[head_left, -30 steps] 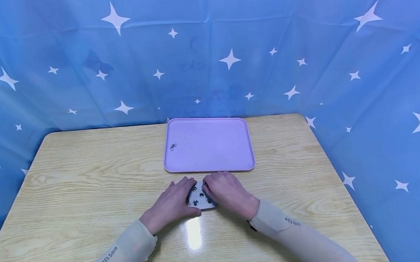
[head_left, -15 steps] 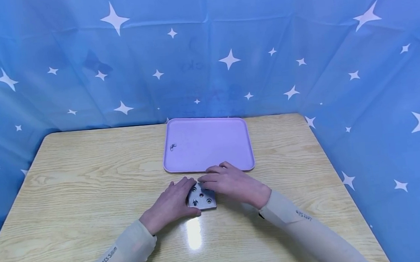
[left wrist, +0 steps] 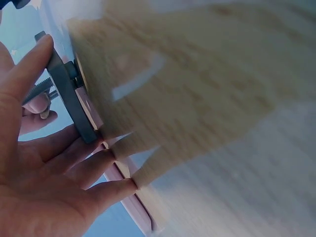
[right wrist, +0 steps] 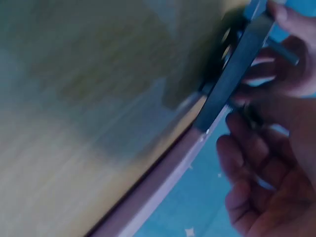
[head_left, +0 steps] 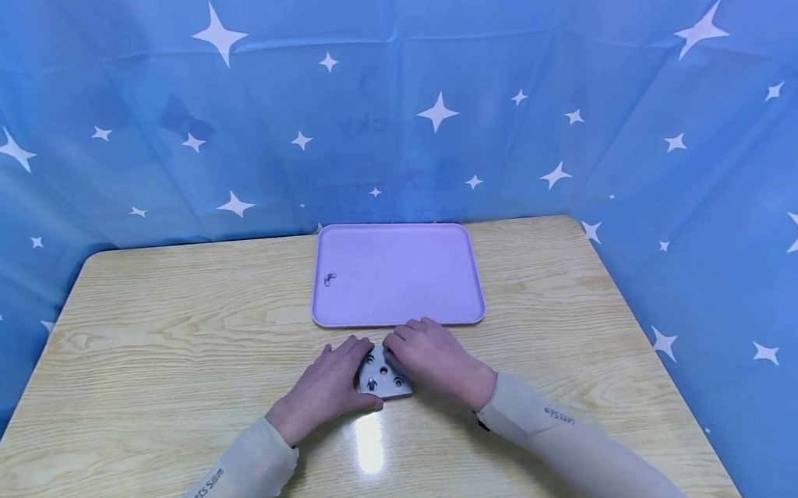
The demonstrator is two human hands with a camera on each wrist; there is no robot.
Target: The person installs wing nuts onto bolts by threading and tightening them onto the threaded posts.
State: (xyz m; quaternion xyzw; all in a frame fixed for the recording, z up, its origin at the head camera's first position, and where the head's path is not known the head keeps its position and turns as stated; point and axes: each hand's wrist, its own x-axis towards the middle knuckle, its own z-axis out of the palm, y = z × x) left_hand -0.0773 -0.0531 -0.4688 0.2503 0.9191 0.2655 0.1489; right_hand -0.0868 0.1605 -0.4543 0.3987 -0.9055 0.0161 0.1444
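A grey metal plate (head_left: 384,373) with several holes stands slightly raised off the table on dark feet, in front of the tray. Its left side is gripped by my left hand (head_left: 328,385), thumb at the front edge and fingers at the back. A screw (head_left: 371,384) sticks up at the front left. My right hand (head_left: 434,362) covers the back right corner, fingers curled. In the left wrist view those fingers pinch a small metal fastener (left wrist: 45,114) beside a threaded shank (left wrist: 37,91). The right wrist view shows the plate's edge (right wrist: 234,74); the fastener's exact kind is unclear.
A purple tray (head_left: 401,272) lies at the back of the wooden table (head_left: 165,322), with a small metal part (head_left: 329,279) at its left. Behind hangs a blue curtain (head_left: 392,156) with white stars.
Half a second ago my right hand was lifted with straighter fingers; now it has come back, curled at the plate's back right corner, as one second ago. The left hand stays put.
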